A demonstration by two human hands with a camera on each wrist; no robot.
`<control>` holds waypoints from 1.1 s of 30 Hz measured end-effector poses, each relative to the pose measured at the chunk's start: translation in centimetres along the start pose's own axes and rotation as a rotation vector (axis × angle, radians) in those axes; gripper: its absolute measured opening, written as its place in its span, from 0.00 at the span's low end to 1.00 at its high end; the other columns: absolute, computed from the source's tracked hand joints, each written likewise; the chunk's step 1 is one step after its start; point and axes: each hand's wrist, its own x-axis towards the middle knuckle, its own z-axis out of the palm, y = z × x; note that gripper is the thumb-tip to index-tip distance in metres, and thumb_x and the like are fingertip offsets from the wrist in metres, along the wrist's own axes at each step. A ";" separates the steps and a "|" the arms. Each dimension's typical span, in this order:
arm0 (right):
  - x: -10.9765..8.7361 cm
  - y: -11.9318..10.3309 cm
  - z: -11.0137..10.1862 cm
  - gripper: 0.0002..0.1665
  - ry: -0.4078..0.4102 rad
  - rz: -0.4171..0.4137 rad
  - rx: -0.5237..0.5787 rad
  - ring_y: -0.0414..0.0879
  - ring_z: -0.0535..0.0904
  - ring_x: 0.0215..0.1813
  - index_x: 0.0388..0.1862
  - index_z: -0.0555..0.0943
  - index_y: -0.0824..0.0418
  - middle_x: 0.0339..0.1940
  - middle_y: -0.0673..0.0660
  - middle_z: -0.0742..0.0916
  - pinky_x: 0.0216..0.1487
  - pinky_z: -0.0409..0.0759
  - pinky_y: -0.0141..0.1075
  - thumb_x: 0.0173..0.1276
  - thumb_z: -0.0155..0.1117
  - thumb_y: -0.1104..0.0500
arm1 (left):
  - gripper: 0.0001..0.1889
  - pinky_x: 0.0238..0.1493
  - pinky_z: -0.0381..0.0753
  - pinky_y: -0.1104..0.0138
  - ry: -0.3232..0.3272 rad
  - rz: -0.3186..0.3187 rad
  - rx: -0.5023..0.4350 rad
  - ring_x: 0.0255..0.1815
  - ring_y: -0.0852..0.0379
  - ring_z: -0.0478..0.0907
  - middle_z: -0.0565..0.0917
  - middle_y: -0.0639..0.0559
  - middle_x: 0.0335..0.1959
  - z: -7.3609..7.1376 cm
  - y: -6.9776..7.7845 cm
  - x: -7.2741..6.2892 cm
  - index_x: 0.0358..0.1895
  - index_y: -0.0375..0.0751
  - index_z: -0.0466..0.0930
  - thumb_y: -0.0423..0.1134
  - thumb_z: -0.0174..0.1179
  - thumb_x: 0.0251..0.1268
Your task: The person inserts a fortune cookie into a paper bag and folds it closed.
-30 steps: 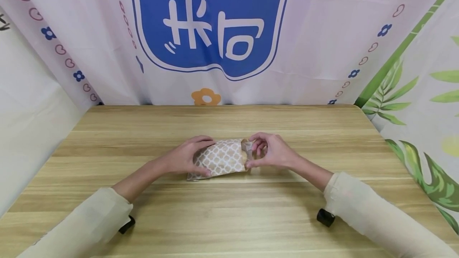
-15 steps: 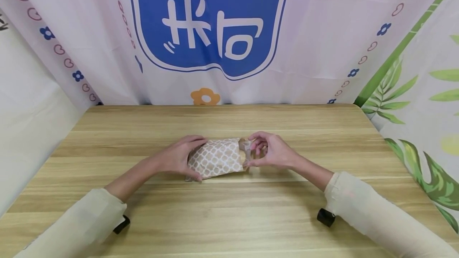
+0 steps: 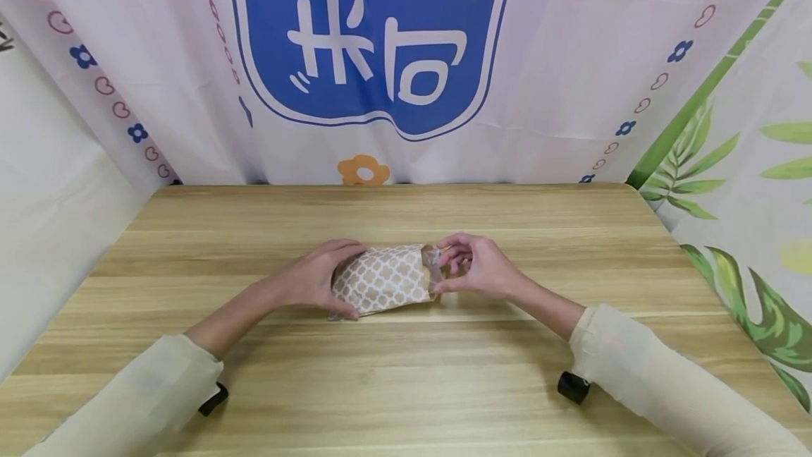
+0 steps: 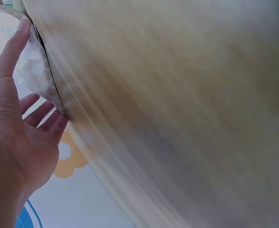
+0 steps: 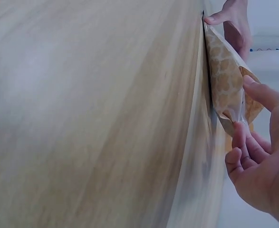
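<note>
A tan paper bag (image 3: 385, 278) with a white lattice pattern lies on its side on the wooden table. Its mouth faces right and gapes, with crinkled clear plastic (image 3: 435, 270) showing there. My left hand (image 3: 315, 279) holds the bag's left end, thumb on the near side and fingers on the far side. At the mouth, my right hand (image 3: 480, 268) holds the edge between thumb and fingers. The right wrist view shows that thumb on one side of the bag (image 5: 225, 78) and a fingertip at its lower corner. What is inside the bag is mostly hidden.
The wood-grain table (image 3: 406, 379) runs back to a printed curtain (image 3: 539, 90) with a blue emblem. A leaf-patterned cloth (image 3: 748, 231) hangs along the right side. Black wrist devices (image 3: 574, 387) show beneath both sleeves.
My left hand has slid a little left along the bag, uncovering more of its pattern, and then stayed there. The right hand has barely shifted at the mouth.
</note>
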 end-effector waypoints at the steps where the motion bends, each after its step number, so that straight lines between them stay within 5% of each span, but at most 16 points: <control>1: 0.0 0.0 0.1 0.41 0.007 -0.001 -0.006 0.47 0.82 0.38 0.61 0.78 0.73 0.43 0.58 0.90 0.38 0.80 0.29 0.49 0.87 0.65 | 0.60 0.71 0.70 0.39 -0.001 -0.002 -0.006 0.74 0.32 0.67 0.70 0.31 0.73 0.0 0.0 0.0 0.75 0.28 0.67 0.61 0.83 0.40; 21: 0.2 -0.9 0.9 0.42 0.069 -0.102 -0.168 0.47 0.82 0.39 0.59 0.83 0.69 0.42 0.54 0.92 0.29 0.75 0.28 0.45 0.90 0.58 | 0.59 0.70 0.71 0.39 0.012 -0.001 -0.013 0.73 0.33 0.68 0.71 0.33 0.72 0.0 0.1 -0.1 0.74 0.31 0.68 0.59 0.84 0.40; 33: 0.4 -0.3 0.5 0.37 0.008 0.002 -0.023 0.46 0.81 0.39 0.61 0.82 0.71 0.43 0.58 0.92 0.36 0.78 0.28 0.51 0.86 0.64 | 0.59 0.71 0.70 0.39 0.008 -0.003 -0.012 0.73 0.34 0.68 0.71 0.33 0.72 0.0 0.2 0.0 0.75 0.31 0.67 0.60 0.84 0.40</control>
